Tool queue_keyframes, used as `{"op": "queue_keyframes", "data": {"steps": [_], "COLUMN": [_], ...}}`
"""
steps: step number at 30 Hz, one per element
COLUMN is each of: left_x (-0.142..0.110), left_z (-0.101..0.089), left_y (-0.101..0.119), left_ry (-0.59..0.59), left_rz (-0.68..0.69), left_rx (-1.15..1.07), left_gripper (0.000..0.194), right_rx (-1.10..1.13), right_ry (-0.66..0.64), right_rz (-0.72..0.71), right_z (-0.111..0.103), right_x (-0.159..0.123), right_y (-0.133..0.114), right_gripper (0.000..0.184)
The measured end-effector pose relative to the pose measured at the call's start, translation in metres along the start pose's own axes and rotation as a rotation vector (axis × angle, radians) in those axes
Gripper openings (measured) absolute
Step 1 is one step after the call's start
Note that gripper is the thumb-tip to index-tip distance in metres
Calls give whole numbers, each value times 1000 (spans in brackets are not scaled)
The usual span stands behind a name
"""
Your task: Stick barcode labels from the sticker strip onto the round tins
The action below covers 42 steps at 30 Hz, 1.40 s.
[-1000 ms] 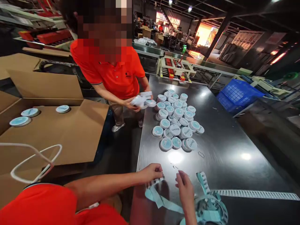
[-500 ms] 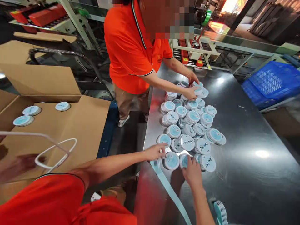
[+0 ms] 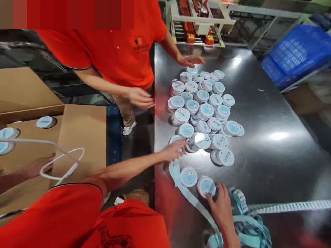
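My right hand (image 3: 220, 205) is at the near side of a round, flat tub (image 3: 207, 186) with a pale blue lid, its thumb on the rim and fingers around the right edge. Left of it stands a similar tub (image 3: 189, 176). My left hand (image 3: 174, 150), fingers outstretched, lies at the near-left edge of the grouped tubs (image 3: 219, 142), partly covering a blue-topped one (image 3: 176, 139). Beneath it, a light blue label strip (image 3: 196, 203) curves toward me along the metal table (image 3: 274, 165). Several tub lids read "beauty".
Across the table a co-worker in orange holds one hand (image 3: 191, 61) over the far tubs and another (image 3: 141, 98) beside the table edge. At left, an open carton (image 3: 85, 137) contains tubs and another arm (image 3: 33, 168). Tangled label strip (image 3: 253, 230) lies near right; blue crates (image 3: 297, 51) stand beyond.
The two nearest tubs have come toward me, apart from the group, the right one with my right hand. The co-worker's hands have left the tubs. The view has shifted.
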<state>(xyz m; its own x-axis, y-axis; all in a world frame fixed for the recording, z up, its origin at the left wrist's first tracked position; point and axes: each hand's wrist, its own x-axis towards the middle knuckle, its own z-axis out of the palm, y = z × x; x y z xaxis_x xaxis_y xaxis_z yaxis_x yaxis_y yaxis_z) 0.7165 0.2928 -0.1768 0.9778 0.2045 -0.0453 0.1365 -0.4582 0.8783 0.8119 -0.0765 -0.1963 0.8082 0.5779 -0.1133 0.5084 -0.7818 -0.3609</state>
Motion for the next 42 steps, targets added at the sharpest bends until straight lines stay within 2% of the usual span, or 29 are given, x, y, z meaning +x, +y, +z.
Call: {"op": "queue_keyframes", "data": {"steps": [4, 7, 11, 14, 16, 19, 22, 25, 28, 31, 33, 36, 39, 42], "left_x": [-1, -16, -40, -49, -51, -55, -71, -101, -128, -138, -137, -134, -135, -140], "left_z": [0, 15, 57, 82, 89, 90, 99, 131, 173, 198, 201, 195, 185, 175], "left_y": [-20, -22, -9, 3, 10, 23, 44, 64, 74, 74, 72, 69, 66, 61], "left_ry": [-64, -171, -283, -334, -348, -336, -319, -384, -465, -441, -423, -409, -398, -410], "left_rz": [-128, -78, 29, 84, 102, 67, 101, 196, 195, 169, 168, 178, 197, 240], "left_rx": [101, 113, 49, 20, 8, 43, 151, 217, 238, 256, 246, 196, 152, 115], "left_gripper": [14, 11, 8, 5, 6, 8, 9, 14, 14, 18, 19, 19, 18, 16], "right_rx": [-4, -24, -36, -32, -25, -22, -7, 70, 143, 178, 184, 114, 6, -56], "right_ry": [-189, -178, -52, -30, -27, -10, 20, 43, 49, 61, 63, 83, 131, 136], "right_rz": [-81, 20, 206, 272, 281, 268, 233, 176, 175, 189, 195, 203, 126, 33], "right_z": [-7, -1, 7, 10, 11, 12, 12, 12, 15, 16, 14, 10, 9, 11], "right_x": [9, 4, -22, -42, -52, -62, -69, -75, -84, -96, -103, -103, -92, -78], "right_y": [-12, -15, -11, -6, -2, 6, 17, 29, 41, 50, 51, 47, 40, 35], "right_gripper": [68, 72, 93, 102, 104, 101, 97, 99, 98, 92, 90, 91, 95, 91]}}
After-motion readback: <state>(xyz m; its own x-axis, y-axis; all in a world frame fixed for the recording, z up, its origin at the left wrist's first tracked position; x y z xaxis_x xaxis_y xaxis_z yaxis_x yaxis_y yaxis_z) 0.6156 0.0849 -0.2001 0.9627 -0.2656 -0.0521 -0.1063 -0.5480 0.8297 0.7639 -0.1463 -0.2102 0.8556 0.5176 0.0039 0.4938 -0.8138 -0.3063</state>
